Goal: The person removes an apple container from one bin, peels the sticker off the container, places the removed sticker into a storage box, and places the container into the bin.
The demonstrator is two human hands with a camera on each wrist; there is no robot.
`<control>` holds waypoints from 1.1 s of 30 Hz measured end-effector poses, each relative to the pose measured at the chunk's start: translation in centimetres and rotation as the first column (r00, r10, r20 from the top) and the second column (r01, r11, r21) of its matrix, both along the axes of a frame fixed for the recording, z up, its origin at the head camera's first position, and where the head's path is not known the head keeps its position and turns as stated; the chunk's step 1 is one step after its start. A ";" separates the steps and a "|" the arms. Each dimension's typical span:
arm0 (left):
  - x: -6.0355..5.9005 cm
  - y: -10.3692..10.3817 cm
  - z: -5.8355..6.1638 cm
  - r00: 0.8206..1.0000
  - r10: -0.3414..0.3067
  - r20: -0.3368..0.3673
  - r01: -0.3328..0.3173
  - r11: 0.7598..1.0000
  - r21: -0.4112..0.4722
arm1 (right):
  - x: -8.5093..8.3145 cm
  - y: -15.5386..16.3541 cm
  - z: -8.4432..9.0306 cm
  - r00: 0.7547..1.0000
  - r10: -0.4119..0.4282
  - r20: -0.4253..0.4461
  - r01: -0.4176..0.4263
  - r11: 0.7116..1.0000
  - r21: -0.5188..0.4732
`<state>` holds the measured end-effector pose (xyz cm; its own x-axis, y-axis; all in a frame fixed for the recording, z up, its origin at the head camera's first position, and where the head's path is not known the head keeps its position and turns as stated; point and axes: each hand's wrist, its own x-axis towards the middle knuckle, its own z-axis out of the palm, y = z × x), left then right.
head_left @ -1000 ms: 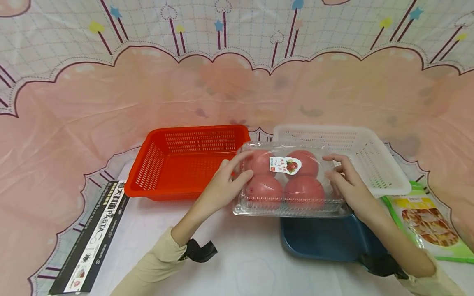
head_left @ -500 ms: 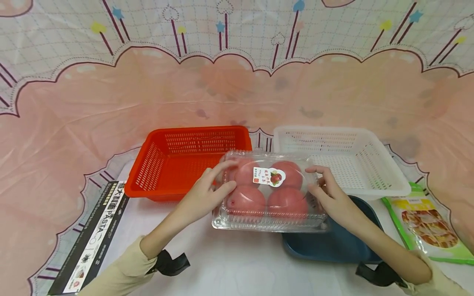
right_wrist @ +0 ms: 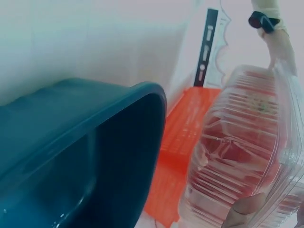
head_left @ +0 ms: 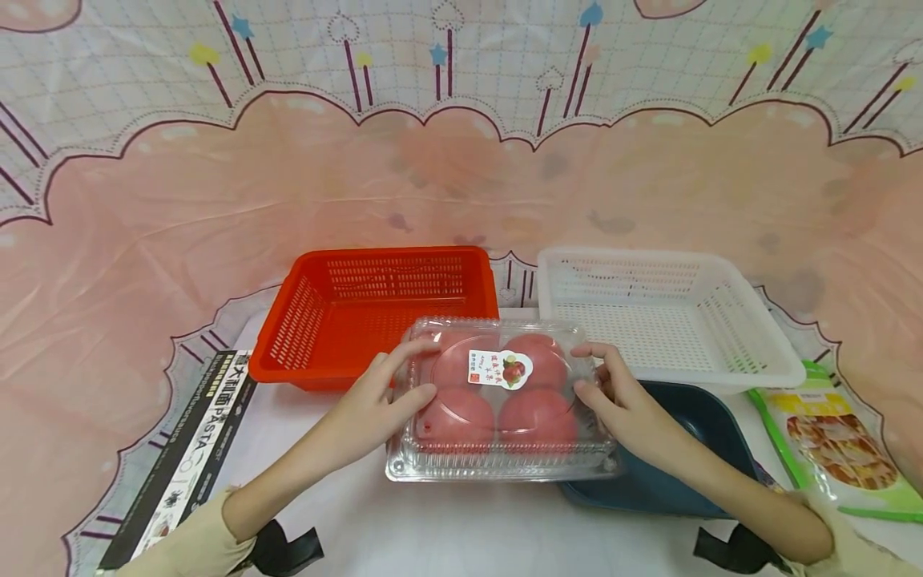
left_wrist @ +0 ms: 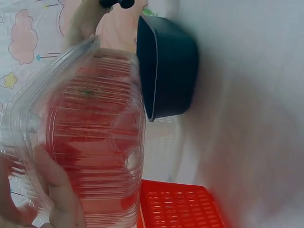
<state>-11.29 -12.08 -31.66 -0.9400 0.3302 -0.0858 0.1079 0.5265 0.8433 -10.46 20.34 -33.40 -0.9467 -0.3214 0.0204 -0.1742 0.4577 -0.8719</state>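
A clear plastic clamshell box (head_left: 505, 465) with several red apples (head_left: 537, 421) inside is held up between both hands, in front of the baskets. A white label (head_left: 499, 369) with an apple picture is on its lid. My left hand (head_left: 378, 401) grips the box's left end, thumb and index finger over the lid. On the opposite end my right hand (head_left: 623, 405) grips it the same way. The left wrist view shows the ribbed side of the box (left_wrist: 95, 137) raised off the white table; some fingers under it are hidden.
Behind the box stand a red basket (head_left: 288, 369) on the left and a white basket (head_left: 764, 373) on the right. A dark blue bin (head_left: 649, 493) sits under the right forearm. A black pasta box (head_left: 187, 457) lies left, a green food packet (head_left: 840, 449) right.
Both hands have carried the apple box to the left and nearer the body, away from above the blue bin and white basket. More of the bin and the white basket shows.
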 end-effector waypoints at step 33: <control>4.2 -5.1 -2.1 0.994 0.105 -0.029 -0.109 0.963 -0.245 | 1.8 -6.2 -2.9 0.987 0.136 0.081 -0.140 0.989 0.055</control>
